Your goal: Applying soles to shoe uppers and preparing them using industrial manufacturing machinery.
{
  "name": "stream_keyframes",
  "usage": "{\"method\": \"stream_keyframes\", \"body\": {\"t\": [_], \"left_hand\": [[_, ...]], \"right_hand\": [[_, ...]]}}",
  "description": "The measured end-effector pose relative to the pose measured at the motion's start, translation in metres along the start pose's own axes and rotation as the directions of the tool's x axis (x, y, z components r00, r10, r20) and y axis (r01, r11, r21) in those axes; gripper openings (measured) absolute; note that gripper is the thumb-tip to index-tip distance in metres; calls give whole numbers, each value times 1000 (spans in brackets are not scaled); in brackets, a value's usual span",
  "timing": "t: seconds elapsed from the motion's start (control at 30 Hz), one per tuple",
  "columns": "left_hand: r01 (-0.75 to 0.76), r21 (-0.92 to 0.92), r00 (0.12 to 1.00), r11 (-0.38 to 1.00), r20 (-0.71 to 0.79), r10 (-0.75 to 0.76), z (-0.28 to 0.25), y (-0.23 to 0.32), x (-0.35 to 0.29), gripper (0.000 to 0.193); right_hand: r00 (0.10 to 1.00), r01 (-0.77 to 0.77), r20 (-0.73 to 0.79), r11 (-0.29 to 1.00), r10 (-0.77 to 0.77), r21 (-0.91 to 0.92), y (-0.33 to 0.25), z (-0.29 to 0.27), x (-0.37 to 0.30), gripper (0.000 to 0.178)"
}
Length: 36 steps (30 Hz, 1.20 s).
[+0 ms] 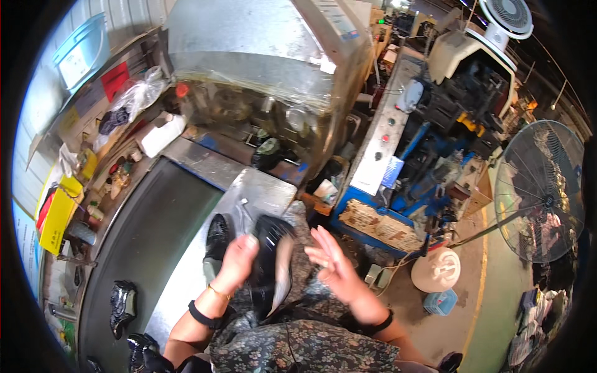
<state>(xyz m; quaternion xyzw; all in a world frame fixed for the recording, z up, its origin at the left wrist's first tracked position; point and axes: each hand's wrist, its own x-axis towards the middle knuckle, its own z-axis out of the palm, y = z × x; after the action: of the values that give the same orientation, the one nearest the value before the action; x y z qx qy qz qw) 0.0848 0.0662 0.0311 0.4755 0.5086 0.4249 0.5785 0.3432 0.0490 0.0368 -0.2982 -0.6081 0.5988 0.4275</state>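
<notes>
Now, starting at the far left of the frame, a yellow box sits on a cluttered shelf, and beside it a dark conveyor belt runs from the lower left up toward the centre. Two black shoe pieces lie on that belt near the bottom edge. Next to the belt is your metal desk, with another black shoe resting on it. Just right of that, at lower centre, your left hand is clamped around a black shoe upper, holding it above the desk's near edge. Your right hand hovers just right of that upper, fingers spread apart and gripping nothing. Further right, a white bucket lid rests on the floor, and a large standing fan fills the right edge. A big metal machine occupies the upper centre.
</notes>
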Motion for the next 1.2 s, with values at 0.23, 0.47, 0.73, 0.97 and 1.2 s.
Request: {"method": "stream_keyframes", "body": {"t": [0.23,0.47,0.73,0.97,1.2], "left_hand": [[-240,298,965,924,180,193,-24,1,-49,58],[157,646,894,747,-415,171,-94,-73,-58,87],[104,396,887,912,-451,94,-100,-111,-22,77],[67,-116,872,991,-475,-115,-108,-132,-17,70],[47,-606,881,794,-350,-319,-92,-141,-42,66]], "right_hand": [[774,-574,140,590,617,568,41,-9,-23,46],[827,-30,-462,845,321,534,18,-21,54,51],[808,-569,-573,431,134,-701,139,-34,273,77],[993,-78,-23,511,114,-856,131,-30,298,65],[553,183,816,930,171,-318,29,95,81,69]]}}
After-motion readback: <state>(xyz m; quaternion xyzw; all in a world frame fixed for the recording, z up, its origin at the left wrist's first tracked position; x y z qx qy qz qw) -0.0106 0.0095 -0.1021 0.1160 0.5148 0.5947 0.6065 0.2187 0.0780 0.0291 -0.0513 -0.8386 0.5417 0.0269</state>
